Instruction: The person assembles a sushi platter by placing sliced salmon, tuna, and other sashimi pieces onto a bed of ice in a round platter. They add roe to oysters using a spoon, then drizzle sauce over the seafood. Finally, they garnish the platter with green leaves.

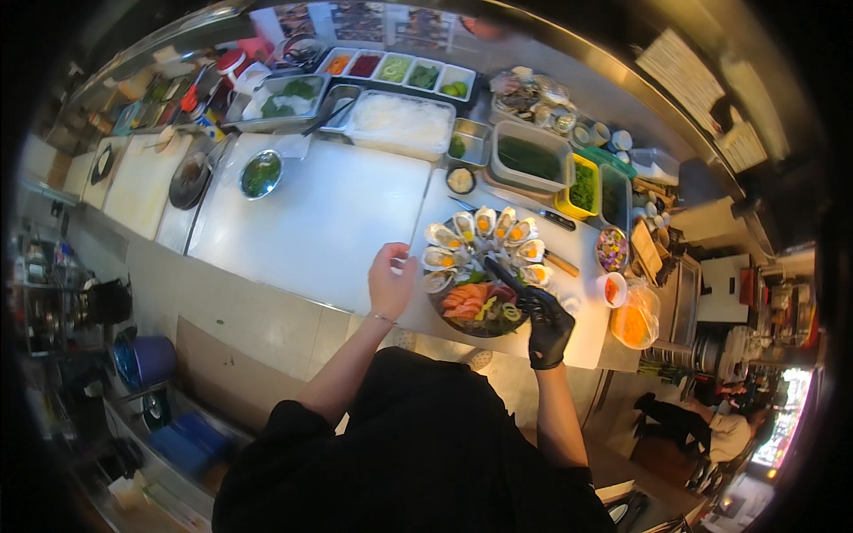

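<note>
A round platter (490, 332) rests near the front edge of the right-hand board. Oysters on the half shell (442, 258) ring its far side, most with orange topping. Orange sliced fish (466, 300) lies at its near side, beside darker red slices and green and yellow garnish. My right hand (548, 327), in a black glove, is closed around slim black tongs (503, 271) whose tip reaches over the platter's middle. The tongs and glove partly blend. My bare left hand (391, 282) hovers left of the platter, fingers loosely curled and apart, nothing visible in it.
Knives (558, 218) lie behind the platter. A small cup (460, 181), a bowl of flowers (612, 249) and a white cup (611, 290) stand around it. A metal bowl of greens (261, 174) sits on the left board (324, 213). Ingredient tubs (402, 124) line the back.
</note>
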The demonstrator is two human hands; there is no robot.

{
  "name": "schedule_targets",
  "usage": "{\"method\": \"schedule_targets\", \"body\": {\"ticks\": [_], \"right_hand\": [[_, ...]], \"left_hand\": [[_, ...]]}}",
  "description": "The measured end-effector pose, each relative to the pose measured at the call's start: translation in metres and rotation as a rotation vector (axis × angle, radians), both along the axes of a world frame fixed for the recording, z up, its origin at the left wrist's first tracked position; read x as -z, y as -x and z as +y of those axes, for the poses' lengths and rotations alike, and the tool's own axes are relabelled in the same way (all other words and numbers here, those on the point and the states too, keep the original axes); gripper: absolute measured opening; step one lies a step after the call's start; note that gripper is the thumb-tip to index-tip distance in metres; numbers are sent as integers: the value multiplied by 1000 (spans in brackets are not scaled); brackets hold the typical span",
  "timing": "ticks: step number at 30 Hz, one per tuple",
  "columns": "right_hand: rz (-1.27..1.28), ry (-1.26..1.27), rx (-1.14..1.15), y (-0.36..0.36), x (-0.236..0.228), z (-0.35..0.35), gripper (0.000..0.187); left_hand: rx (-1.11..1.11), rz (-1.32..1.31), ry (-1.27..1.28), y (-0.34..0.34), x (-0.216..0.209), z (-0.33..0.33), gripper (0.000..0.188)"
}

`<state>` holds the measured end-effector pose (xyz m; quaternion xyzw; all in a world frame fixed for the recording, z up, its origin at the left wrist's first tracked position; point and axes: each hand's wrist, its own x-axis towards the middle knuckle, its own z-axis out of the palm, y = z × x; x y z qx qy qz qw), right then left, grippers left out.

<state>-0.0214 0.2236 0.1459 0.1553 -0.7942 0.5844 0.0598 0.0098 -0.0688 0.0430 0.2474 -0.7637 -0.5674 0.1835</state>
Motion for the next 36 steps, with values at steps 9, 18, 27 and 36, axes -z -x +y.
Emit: {"method": "schedule_targets", "body": {"ticks": [9,18,27,36], "right_hand": [[-135,817,523,7,-23,249,33],[-147,322,806,-39,37,481,19],[-320,291,598,-7,72,543,21],[-758,740,633,12,143,591,25]], "left_hand": [[230,255,-93,-3,-85,108,16],[827,156,89,12,-133,332,24],[1012,86,209,30,-136,486,26],[948,-82,183,28,-86,511,27]]}}
